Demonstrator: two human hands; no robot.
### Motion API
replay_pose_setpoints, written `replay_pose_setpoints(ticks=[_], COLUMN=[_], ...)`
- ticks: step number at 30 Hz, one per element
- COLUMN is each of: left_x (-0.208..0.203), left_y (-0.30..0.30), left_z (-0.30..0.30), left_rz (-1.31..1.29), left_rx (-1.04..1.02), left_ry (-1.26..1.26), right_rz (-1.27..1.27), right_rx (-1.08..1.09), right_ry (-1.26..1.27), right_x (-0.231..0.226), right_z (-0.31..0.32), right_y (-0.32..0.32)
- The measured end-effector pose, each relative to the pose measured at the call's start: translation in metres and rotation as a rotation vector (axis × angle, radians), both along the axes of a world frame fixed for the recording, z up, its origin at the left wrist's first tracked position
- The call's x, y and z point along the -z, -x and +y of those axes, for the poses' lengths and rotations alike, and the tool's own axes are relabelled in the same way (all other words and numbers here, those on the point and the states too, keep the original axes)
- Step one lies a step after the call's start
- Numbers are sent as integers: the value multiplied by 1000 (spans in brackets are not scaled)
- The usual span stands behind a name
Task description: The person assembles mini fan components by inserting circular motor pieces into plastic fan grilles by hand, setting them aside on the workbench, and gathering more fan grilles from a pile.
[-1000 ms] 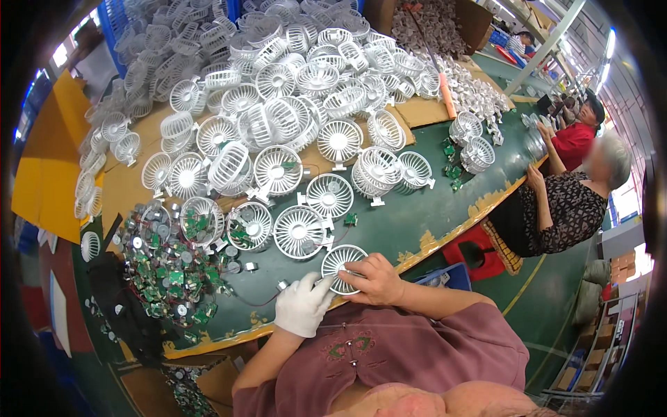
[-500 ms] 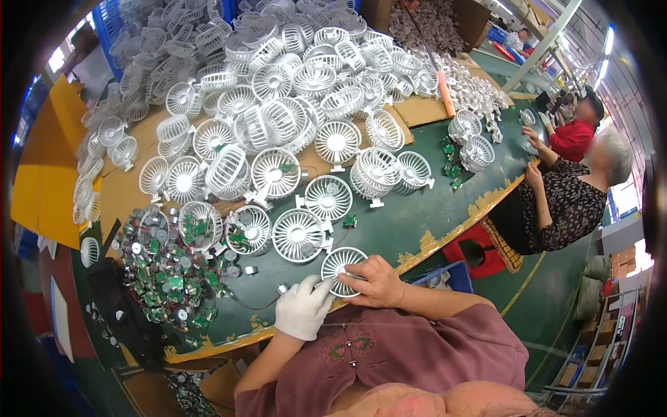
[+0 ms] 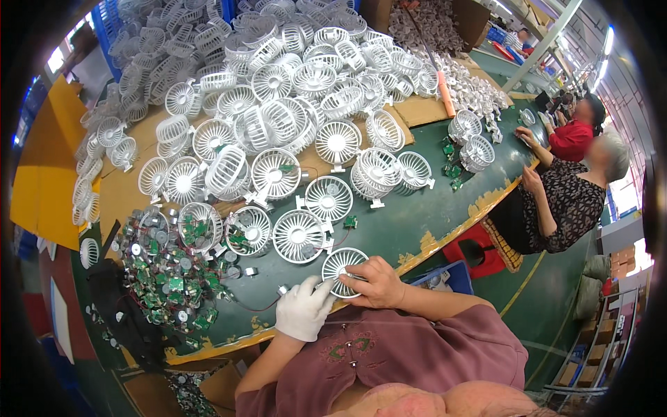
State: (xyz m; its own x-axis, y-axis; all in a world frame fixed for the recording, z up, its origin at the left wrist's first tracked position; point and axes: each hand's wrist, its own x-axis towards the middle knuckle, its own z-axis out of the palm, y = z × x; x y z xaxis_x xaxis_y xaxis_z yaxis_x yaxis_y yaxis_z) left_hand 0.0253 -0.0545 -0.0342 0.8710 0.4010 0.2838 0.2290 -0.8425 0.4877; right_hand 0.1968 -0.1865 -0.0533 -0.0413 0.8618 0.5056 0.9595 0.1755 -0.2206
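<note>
- A round white fan grille (image 3: 342, 268) is held right at the near edge of the green workbench (image 3: 417, 222), just above the worn yellow rim.
- It's gripped by the bare right hand (image 3: 379, 281), fingers curled over its right side; the white-gloved left hand (image 3: 303, 308) is pinched at its left rim, where a thin red wire (image 3: 250, 306) trails off.
- Open room is scarce: only a bare green strip is left to the right of the hands, running toward the bench corner.
- Straight ahead, just beside the held piece, another white grille (image 3: 299, 236) is parked, with rows more behind it on brown cardboard (image 3: 410, 111).
- To the left, a heap of small motors and green circuit boards (image 3: 167, 278) is spread near the gloved hand.
- Well apart on the right, a seated person in a dark patterned top (image 3: 566, 201) is at the bench's far edge.
- Compared with half a second ago, hardly anything is changed: both hands are still clamped on the same grille in the same spot.
</note>
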Motion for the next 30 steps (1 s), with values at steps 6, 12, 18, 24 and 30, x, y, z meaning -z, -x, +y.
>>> replay_pose_setpoints(ticks=[6, 12, 18, 24, 30], left_x=[-2, -4, -3, -3, -2], left_y=[0, 0, 1, 1, 1], left_z=[0, 1, 1, 1, 1], left_rz=[16, 28, 39, 29, 43], left_rx=[4, 4, 13, 14, 14], left_ry=[17, 24, 38, 50, 52], right_rz=[-9, -6, 9, 20, 18], right_rx=[6, 13, 13, 13, 13], right_ry=[6, -4, 4, 12, 6], right_x=[0, 1, 1, 1, -1], right_z=[-1, 0, 0, -1, 0], right_y=[0, 0, 1, 1, 1])
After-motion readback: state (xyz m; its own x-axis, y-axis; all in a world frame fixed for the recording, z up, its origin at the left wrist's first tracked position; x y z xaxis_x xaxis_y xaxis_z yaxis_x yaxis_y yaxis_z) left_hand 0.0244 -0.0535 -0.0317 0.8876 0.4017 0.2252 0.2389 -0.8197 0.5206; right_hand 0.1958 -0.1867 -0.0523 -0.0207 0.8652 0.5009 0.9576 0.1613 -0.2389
